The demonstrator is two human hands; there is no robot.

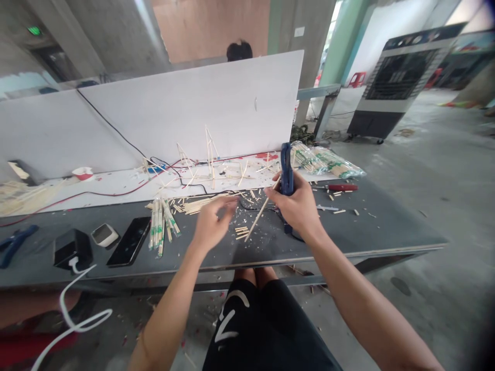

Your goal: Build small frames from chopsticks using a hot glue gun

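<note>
My right hand (296, 203) is closed round a dark blue hand tool (286, 167) that stands upright; its exact kind is hard to make out. A thin wooden stick (261, 215) is pinched between the thumb and fingers of the same hand, slanting down toward the tabletop. My left hand (214, 220) hovers over the table to the left, slightly blurred, with thumb and fingers apart and nothing visible in them. Between the hands lie short cut stick pieces (242, 233). A pile of longer sticks (195, 206) lies behind my left hand.
Wrapped stick bundles (158, 226) lie left, near a phone (129, 241), a black charger (72, 248) and blue pliers (17, 245). Stick frames (210, 152) stand before a white board (185, 108). Bagged sticks (332, 161) and a red-handled tool (342, 188) are right.
</note>
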